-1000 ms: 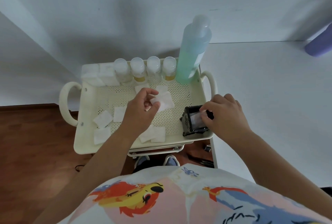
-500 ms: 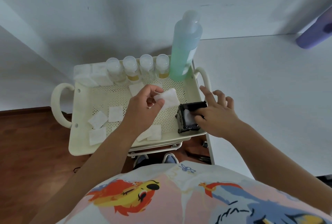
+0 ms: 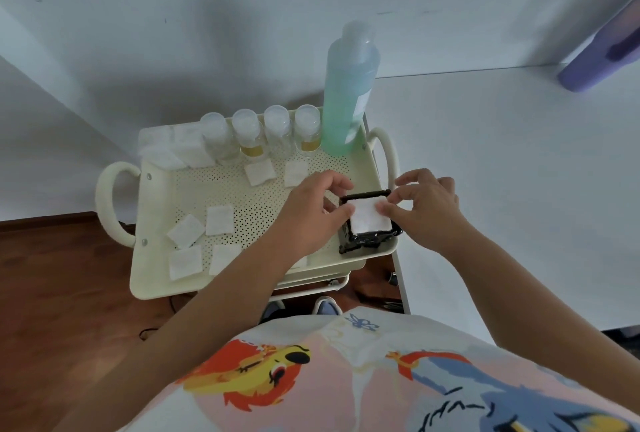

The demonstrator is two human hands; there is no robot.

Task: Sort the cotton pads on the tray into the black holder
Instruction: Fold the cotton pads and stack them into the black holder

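Observation:
A cream perforated tray (image 3: 156,196) on a cart carries several loose white square cotton pads, such as one (image 3: 219,219) at mid-left and one (image 3: 259,171) near the back. The black holder (image 3: 367,244) stands in the tray's front right corner. A white cotton pad (image 3: 367,216) lies over the holder's open top. My left hand (image 3: 311,217) pinches that pad's left edge. My right hand (image 3: 426,206) pinches its right edge with thumb and fingertips. My left forearm hides part of the tray's front.
Along the tray's back edge stand several small clear bottles (image 3: 277,130), a tall green bottle (image 3: 349,92) and a stack of white pads (image 3: 173,147). A white table (image 3: 502,172) lies to the right, with a purple object (image 3: 602,57) at its far corner. Wooden floor shows at the left.
My left hand carried a pad from the tray's middle rightward to the holder. My right hand lifted its fingers off the holder and took the pad's right edge.

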